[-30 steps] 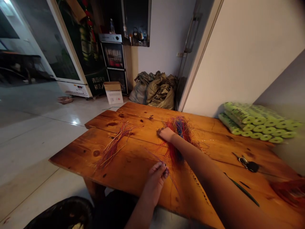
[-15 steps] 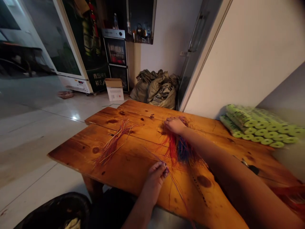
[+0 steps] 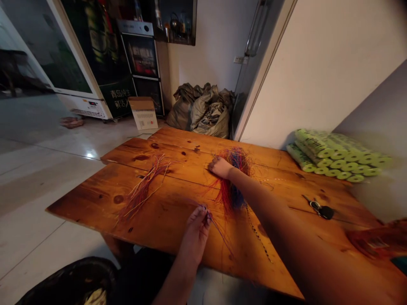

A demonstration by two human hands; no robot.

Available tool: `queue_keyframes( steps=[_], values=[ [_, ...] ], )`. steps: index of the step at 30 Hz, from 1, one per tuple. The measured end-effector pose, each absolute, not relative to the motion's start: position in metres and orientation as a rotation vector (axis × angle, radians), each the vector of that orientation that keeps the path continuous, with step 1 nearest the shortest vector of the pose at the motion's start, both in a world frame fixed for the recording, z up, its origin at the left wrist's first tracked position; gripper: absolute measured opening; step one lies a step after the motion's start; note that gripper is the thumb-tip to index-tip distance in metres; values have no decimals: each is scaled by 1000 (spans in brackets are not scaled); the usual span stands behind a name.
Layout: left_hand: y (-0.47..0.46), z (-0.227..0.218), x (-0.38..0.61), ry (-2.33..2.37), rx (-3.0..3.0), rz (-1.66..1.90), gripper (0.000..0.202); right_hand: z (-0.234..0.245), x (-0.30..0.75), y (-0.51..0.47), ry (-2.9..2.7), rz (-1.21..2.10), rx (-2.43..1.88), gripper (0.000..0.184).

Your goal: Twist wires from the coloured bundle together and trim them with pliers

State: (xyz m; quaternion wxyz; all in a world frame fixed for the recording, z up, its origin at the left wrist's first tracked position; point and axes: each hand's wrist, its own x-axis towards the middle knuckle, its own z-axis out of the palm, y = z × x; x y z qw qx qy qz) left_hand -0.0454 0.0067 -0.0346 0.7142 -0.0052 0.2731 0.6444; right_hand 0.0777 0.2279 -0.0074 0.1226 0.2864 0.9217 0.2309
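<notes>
The wooden tabletop [image 3: 178, 144] carries a bundle of green rolls [image 3: 337, 159] at its far right and keys [image 3: 321, 211] nearer the middle of that side. Most of the material sits in a big tangled bunch of red and blue strands [image 3: 230, 199] at the centre; a much thinner bunch of red and straw-coloured strands [image 3: 143, 186] lies well apart to the left. The right hand [image 3: 221, 167] rests at the big bunch's left edge, further left than a moment ago; whether its grip is closed, I cannot tell. The left hand [image 3: 193, 235] has its grip pinched together on a few thin strands [image 3: 219, 233] near the tabletop's front edge.
</notes>
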Motion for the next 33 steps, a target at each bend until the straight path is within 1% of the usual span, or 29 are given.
queue_keyframes(
  steps=[9, 12, 17, 21, 25, 28, 33],
  values=[
    [8, -33, -43, 642, -31, 1420, 13, -3, 77, 229, 2708, 635, 772, 21],
    [8, -33, -43, 637, -30, 1421, 12, -2, 77, 221, 2717, 611, 804, 23],
    [9, -34, -42, 629, -18, 1442, 12, 3, 76, 201, 2710, 529, 836, 22],
    [10, -36, -40, 619, -20, 1431, 13, 11, 77, 195, 2650, 443, 979, 21],
    [9, -37, -39, 619, -8, 1428, 13, 21, 81, 195, 2561, 290, 1105, 23],
    [9, -35, -40, 625, -10, 1422, 11, 29, 82, 194, 2472, 210, 1186, 17],
    [10, -30, -41, 686, -8, 1421, 11, 33, 74, 200, 2334, 216, 1433, 27]
  ],
)
